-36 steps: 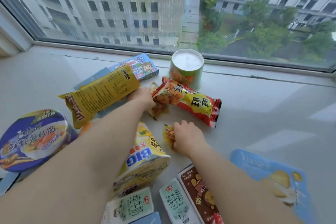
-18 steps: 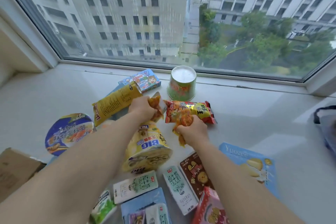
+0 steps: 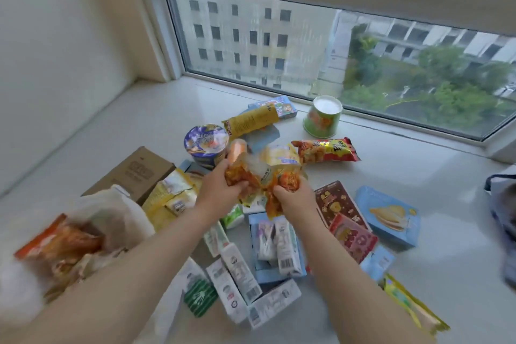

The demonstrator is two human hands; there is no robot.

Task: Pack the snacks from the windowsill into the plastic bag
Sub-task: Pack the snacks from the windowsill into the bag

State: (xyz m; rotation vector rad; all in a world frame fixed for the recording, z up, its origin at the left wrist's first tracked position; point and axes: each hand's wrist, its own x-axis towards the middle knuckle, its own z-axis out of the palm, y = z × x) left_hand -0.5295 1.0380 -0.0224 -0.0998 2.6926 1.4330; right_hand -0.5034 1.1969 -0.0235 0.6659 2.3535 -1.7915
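Note:
My left hand (image 3: pixel 223 187) and my right hand (image 3: pixel 293 194) are raised together over the windowsill (image 3: pixel 418 181), each shut on small orange snack packets (image 3: pixel 259 179). A white plastic bag (image 3: pixel 111 218) lies open at the left with an orange packet (image 3: pixel 58 243) at its mouth, blurred. Snacks lie spread below the hands: a red and yellow cracker bag (image 3: pixel 326 149), a purple noodle bowl (image 3: pixel 205 141), a yellow packet (image 3: pixel 251 120), a green cup (image 3: pixel 322 117), milk cartons (image 3: pixel 237 271) and a blue pastry box (image 3: pixel 391 215).
A brown cardboard box (image 3: pixel 134 173) stands left of the pile. A dark blue bag (image 3: pixel 502 204) sits at the right edge. The window pane (image 3: pixel 307 50) runs along the back, and a wall closes the left side.
Both hands lifted the orange packets off the sill and brought them together, toward me. The view pulled back and left, showing the plastic bag and cardboard box.

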